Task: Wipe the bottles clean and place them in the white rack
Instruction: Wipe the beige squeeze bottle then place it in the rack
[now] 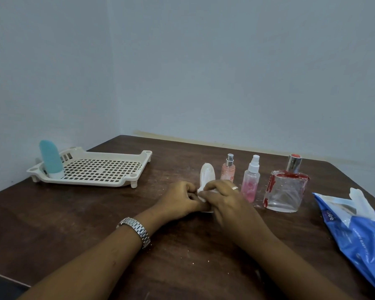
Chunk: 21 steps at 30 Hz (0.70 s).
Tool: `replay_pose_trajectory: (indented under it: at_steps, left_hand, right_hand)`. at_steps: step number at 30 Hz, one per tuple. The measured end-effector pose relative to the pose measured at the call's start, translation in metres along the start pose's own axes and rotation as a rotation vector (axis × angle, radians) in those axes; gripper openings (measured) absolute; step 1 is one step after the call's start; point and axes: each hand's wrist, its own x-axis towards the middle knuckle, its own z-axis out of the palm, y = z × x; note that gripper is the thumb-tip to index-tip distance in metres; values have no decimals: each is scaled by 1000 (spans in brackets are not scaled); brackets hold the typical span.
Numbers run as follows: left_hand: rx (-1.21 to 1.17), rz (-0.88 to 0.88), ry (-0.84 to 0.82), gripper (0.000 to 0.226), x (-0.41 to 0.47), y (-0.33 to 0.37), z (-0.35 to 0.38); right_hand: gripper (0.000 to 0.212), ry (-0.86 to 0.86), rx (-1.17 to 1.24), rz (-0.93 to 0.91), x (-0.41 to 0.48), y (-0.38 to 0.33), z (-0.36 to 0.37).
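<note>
The white bottle (207, 175) stands on the tabletop (182, 267) near its middle, its rounded top rising just behind both hands, which meet at its lower part around a bit of white wipe (201, 197). The left hand (179, 201) has its fingers curled in and pinching the wipe; the right hand (223, 198), with a ring on it, is pressed down over the wipe and the bottle's base, though how firm its grip on the bottle is I cannot tell. The likely trouble is a tip: the bottle looks tall and narrow, so a hard rub could knock it sideways into the small pink bottle (228, 168) just beside it, and that into the pink spray bottle (250, 181) and the square glass bottle (285, 187) further right. The white rack (91, 172) sits well apart at the far left with a blue bottle (51, 159) upright in its corner; nothing lies between hands and rack. A blue packet of wipes (359, 230) lies at the right edge, out of the way
</note>
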Motion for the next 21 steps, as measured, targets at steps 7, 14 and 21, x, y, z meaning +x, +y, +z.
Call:
replay_pose_trajectory:
  at_steps: [7, 14, 21]
  left_hand:
    - [-3, -7, -19, 23, -1, 4, 0]
    - [18, 22, -27, 53, 2, 0, -1]
    - [-61, 0, -81, 48, 1, -1, -3]
  right_hand:
    - [28, -7, -46, -50, 1, 6, -6]
    - [26, -100, -90, -138, 3, 1, -1]
    - [22, 3, -144, -193, 4, 10, -10]
